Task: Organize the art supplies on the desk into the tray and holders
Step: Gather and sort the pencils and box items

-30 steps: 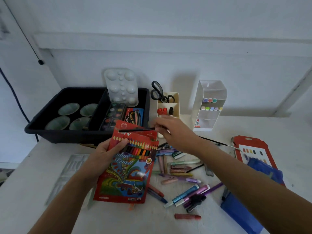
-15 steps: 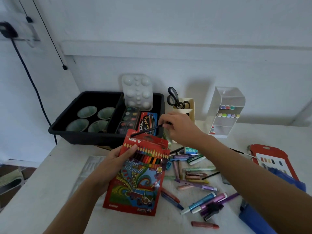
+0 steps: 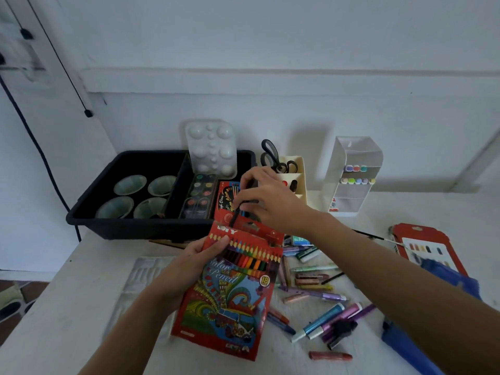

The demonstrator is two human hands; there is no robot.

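Black pencil (image 3: 238, 208) tilted steeper toward pencil box (image 3: 230, 299) rim — right hand (image 3: 270, 201) pinching it, left hand (image 3: 186, 269) gripping box

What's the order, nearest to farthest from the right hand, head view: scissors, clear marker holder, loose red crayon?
1. Scissors, just behind the right hand.
2. Clear marker holder, back right.
3. Red crayon, far front, lying loose.

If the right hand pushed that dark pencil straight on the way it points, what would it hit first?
Probably the open top of the red cardboard colour-pencil box, held by the left hand: the right hand pinches the thin dark pencil aimed down at it. Depth is hard to judge.
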